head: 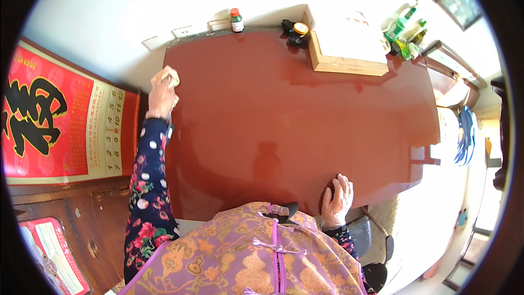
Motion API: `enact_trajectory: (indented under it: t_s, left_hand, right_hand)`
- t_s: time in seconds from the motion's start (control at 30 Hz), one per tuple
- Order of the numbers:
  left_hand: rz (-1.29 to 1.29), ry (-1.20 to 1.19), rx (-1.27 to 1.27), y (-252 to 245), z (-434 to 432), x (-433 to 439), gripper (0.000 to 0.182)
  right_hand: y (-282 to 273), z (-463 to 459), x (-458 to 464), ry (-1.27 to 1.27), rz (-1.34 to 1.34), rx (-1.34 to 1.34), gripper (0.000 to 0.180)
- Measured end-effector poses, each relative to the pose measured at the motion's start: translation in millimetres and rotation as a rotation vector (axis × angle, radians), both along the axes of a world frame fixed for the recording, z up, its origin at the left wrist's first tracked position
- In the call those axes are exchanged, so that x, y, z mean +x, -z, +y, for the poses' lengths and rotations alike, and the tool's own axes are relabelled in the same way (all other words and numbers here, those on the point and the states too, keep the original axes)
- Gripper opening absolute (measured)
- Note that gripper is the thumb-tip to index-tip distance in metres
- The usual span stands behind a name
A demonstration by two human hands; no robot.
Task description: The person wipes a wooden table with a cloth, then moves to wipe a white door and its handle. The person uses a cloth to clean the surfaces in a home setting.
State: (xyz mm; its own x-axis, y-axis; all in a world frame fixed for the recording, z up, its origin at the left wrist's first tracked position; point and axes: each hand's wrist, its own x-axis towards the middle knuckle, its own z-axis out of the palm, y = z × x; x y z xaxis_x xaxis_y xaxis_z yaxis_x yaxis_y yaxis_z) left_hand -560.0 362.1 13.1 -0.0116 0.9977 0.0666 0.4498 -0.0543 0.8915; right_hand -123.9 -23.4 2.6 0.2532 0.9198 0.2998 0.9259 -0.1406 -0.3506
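Observation:
At the left edge of a glossy red-brown tabletop (254,106), my left hand (160,96) grips a cream cloth (167,76) bunched beyond the knuckles. A clear plastic glove covers that hand. My right hand (337,200), also in a clear glove, rests near the front edge of the table at the right, its fingers spread and no object in it. The table surface mirrors the wall and the things standing at its back.
Along the back stand a green bottle with a red cap (236,20), a yellow-lidded jar (300,28) beside a black item, a wooden-edged box (348,63) and several green bottles (399,28). A red calendar (49,119) hangs at left; a chair (360,233) stands lower right.

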Motion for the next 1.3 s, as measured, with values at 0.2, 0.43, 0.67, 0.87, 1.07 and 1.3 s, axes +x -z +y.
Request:
enact_trajectory:
  t_s: [0.2, 0.43, 0.67, 0.87, 1.07, 1.3]
  left_hand:
    - [0.113, 0.064, 0.059, 6.6, -72.7, -21.5, 0.026]
    - [0.476, -0.086, -0.23, 7.3, -169.0, -40.2, 0.014]
    - [0.778, -0.108, -0.148, 21.4, -243.0, -54.1, 0.038]
    - [0.88, -0.116, -0.148, 16.1, -288.9, -46.6, 0.047]
    - [0.853, -0.124, -0.115, 10.2, -276.5, -37.4, 0.046]
    - [0.854, -0.111, -0.246, 5.5, -183.3, 7.8, 0.038]
  right_hand:
    - [-1.6, -3.1, 0.9, 0.005, 0.057, 0.033, 0.031]
    - [-0.7, -7.5, 3.1, 0.005, 0.076, 0.068, 0.032]
    - [2.9, -10.2, 6.3, -0.012, 0.095, 0.094, 0.032]
    - [4.3, -12.0, 8.6, -0.028, 0.103, 0.124, 0.033]
    - [2.6, -12.0, 9.8, -0.04, 0.117, 0.138, 0.033]
    - [-1.7, -12.7, 11.0, -0.059, 0.138, 0.139, 0.031]
